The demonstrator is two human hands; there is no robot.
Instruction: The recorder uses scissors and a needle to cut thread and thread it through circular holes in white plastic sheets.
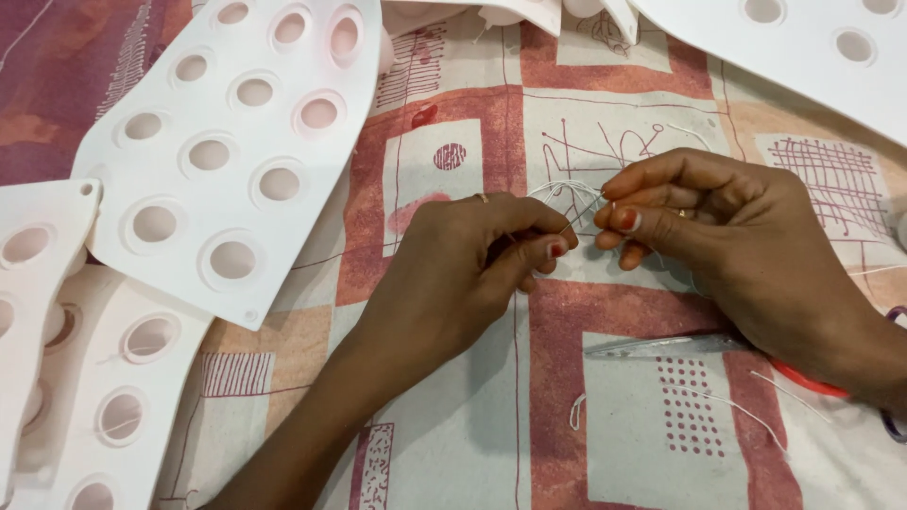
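Your left hand [472,255] and right hand [704,231] curled, palms down, fingertips nearly meeting; both pinch white thread [567,192] looped between them. Scissors [661,346] under your right wrist.

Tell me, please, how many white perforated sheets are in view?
4: one large sheet upper left, one at the left edge, one lower left, one top right. More may lie beyond the frame.

Two bare hands, red-painted nails, thin ring on left hand [452,283], bare forearms, no sleeves
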